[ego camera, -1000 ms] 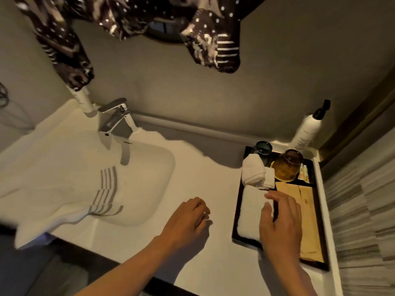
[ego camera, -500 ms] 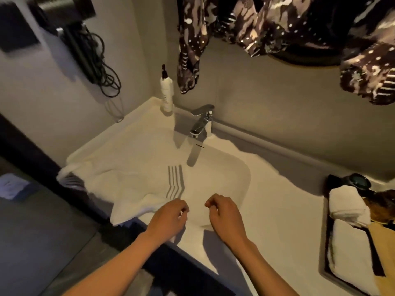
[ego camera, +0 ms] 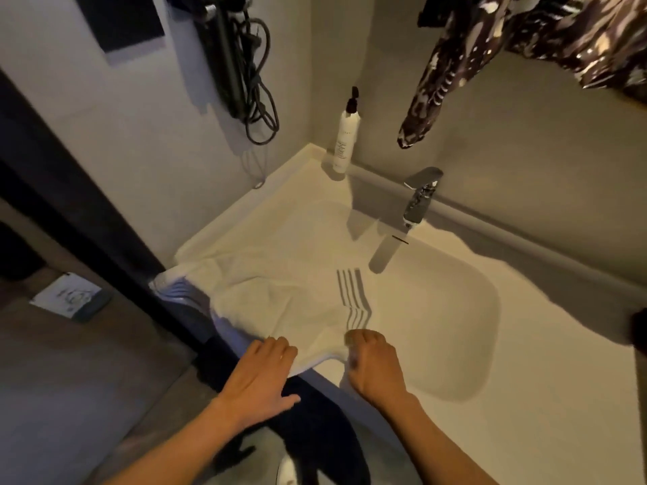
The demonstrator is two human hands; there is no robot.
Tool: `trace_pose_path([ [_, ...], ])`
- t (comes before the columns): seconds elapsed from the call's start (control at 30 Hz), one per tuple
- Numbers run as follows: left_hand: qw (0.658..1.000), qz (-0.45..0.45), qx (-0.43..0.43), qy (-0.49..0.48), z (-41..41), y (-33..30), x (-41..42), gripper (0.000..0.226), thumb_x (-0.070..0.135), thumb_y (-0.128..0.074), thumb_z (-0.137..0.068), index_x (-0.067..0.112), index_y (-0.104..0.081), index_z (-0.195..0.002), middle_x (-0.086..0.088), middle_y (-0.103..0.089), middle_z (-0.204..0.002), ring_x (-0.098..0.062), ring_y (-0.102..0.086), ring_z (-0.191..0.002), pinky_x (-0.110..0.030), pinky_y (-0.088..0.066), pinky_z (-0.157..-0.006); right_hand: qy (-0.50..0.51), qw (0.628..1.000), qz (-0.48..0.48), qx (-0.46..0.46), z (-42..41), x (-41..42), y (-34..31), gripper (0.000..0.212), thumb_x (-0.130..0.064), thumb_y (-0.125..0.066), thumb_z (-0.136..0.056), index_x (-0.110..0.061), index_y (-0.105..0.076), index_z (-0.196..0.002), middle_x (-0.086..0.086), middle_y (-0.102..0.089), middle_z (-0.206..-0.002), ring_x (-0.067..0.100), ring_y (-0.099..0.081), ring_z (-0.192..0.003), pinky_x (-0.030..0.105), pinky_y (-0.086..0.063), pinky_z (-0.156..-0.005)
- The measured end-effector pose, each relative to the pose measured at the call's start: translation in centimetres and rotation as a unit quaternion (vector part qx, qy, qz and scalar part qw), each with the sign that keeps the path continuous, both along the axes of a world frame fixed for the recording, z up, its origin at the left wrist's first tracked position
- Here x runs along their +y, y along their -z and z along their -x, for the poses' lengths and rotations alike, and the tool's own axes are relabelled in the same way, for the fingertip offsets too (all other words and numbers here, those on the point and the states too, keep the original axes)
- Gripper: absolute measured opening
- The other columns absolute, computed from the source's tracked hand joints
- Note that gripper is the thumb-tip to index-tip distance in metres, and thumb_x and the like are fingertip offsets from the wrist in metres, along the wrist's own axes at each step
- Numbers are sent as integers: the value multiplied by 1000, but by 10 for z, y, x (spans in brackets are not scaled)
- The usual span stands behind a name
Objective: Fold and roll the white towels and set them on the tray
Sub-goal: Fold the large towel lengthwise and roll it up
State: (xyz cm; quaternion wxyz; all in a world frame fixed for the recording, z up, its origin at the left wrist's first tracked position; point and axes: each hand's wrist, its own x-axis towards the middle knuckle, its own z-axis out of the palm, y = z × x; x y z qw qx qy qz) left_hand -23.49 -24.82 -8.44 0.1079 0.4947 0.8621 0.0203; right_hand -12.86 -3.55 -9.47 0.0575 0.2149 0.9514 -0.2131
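Left hand point(ego camera: 261, 374) flat w/ fingers spread on the white towel point(ego camera: 280, 295)'s near edge, right hand point(ego camera: 373, 360) pinching its corner just beside, so prob it slides off the surface point(ego camera: 525, 397) bc half's already overhanging.

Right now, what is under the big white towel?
The white towel lies spread over the counter and partly over the sink basin. Its left edge hangs off the counter. Anything else beneath it is covered and cannot be seen.
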Motion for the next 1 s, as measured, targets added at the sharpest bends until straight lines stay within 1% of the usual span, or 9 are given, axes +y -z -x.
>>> trace_pose_path([
  [0.07,1000,-15,20,-7,-1,14,2,32,30,-79,-64,20,-63,-90,2,-59,-85,-18,-56,-71,-32,-46,-59,-8,1000,11,-11,3,4,6,38,-26,-54,-76,-15,-66,-111,6,-71,-101,30,-65,-91,37,-51,-73],
  [0.13,997,-65,-20,-27,4,16,3,25,8,-78,-66,19,-61,-81,2,-59,-75,-16,-56,-65,-32,-48,-54,-5,1000,-5,0,6,11,4,27,-24,-52,-83,-15,-66,-104,7,-72,-94,29,-66,-85,34,-49,-70],
  [0.23,973,-154,-122,-121,22,-15,14,12,6,-55,-93,15,-59,-97,3,-61,-88,-11,-58,-79,-28,-52,-70,29,998,19,47,12,18,-23,15,-16,-47,-90,-13,-61,-96,8,-68,-85,28,-64,-76,35,-47,-64],
  [0.3,956,-187,-146,-170,39,-42,31,19,7,-43,-96,17,-57,-105,4,-60,-96,-13,-57,-86,-30,-50,-77,35,995,19,88,16,25,-53,8,-11,-48,-89,-12,-55,-92,8,-62,-84,27,-58,-73,41,-47,-63],
  [0.47,976,-174,-31,-129,76,-99,63,27,-5,-47,-84,9,-57,-105,-12,-60,-94,-35,-61,-90,-34,-41,-64,-47,978,-110,169,8,67,-144,30,5,-54,-68,-11,-44,-91,8,-46,-86,26,-38,-73,42,-40,-62],
  [0.57,979,-146,4,-146,79,-134,77,21,-2,-49,-83,11,-54,-98,-13,-58,-94,-38,-60,-93,-33,-35,-64,-39,971,-147,183,-26,104,-196,31,4,-53,-72,-16,-42,-93,4,-44,-89,29,-43,-77,41,-40,-64],
  [0.67,964,-211,13,-161,72,-164,96,19,-4,-50,-78,13,-51,-86,-15,-62,-85,-40,-61,-83,-36,-40,-60,-21,964,-174,201,-81,141,-229,27,-1,-47,-74,-21,-37,-89,5,-43,-85,36,-46,-73,46,-46,-63],
  [0.8,958,-262,56,-104,47,-207,131,26,-7,-52,-77,18,-44,-78,-8,-54,-74,-37,-58,-74,-35,-38,-56,-8,954,-212,214,-162,179,-265,16,-21,-29,-78,-24,-37,-92,8,-45,-86,39,-53,-72,48,-47,-62],
  [1.0,945,-285,153,-53,3,-263,177,18,-4,-60,-76,12,-51,-78,-16,-63,-79,-38,-60,-74,-38,-42,-57,29,951,-218,219,-270,223,-317,17,-20,-40,-85,-21,-46,-101,5,-57,-94,31,-57,-83,43,-49,-70],
])
